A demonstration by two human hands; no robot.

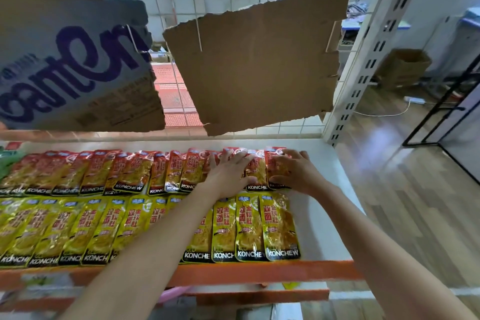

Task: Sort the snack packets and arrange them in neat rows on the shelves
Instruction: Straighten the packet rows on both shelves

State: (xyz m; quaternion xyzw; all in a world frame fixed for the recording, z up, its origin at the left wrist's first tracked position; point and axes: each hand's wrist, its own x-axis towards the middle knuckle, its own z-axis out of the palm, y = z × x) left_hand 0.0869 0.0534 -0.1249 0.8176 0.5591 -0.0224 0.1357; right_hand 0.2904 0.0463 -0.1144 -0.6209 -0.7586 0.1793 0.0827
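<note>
A back row of red snack packets (135,171) and a front row of yellow snack packets (280,226) lie flat on the white shelf (324,189). My left hand (228,174) lies flat, fingers straight, on the red packets near the row's right end. My right hand (296,171) rests spread over the last red packet (272,161) at the right end, fingers lightly bent and thumb at its lower edge. My left forearm crosses over several yellow packets and hides them.
Torn cardboard sheets (254,60) and a printed carton flap (72,67) hang on the wire grid behind the shelf. A white perforated upright (363,70) stands at the right. The shelf has an orange front rail (233,273). Wooden floor and a black frame lie right.
</note>
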